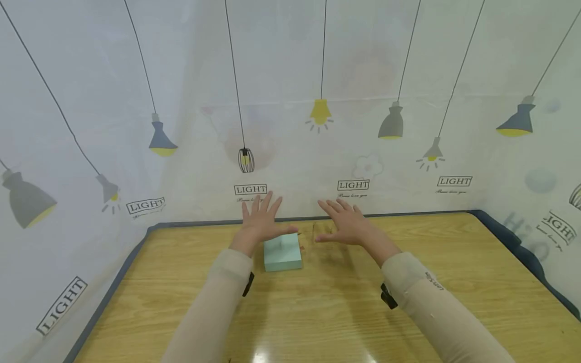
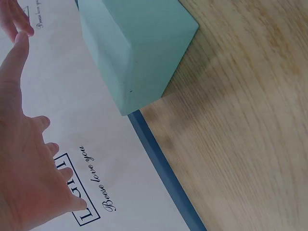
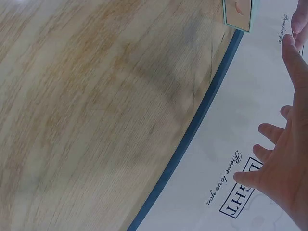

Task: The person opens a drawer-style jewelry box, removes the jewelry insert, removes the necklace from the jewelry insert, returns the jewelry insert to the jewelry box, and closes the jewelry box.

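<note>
A pale teal box (image 1: 282, 254) lies on the wooden table, left of the middle and toward the far side. My left hand (image 1: 262, 224) is raised beside and above the box's far left part, its fingers spread and its thumb over the box in the head view. Across a gap, my right hand (image 1: 348, 226) hovers to the right of the box, fingers extended and holding nothing. Plain teal faces of the box (image 2: 130, 43) show large in the left wrist view. From the right wrist, one side of the box (image 3: 238, 13) shows a tan panel with a small reddish mark.
A dark blue edge strip (image 3: 187, 132) runs along the table's far side. Behind it stands a white wall sheet (image 1: 290, 65) printed with hanging lamps and "LIGHT" labels. The wooden tabletop (image 1: 308, 312) stretches toward me, with shadows of both arms on it.
</note>
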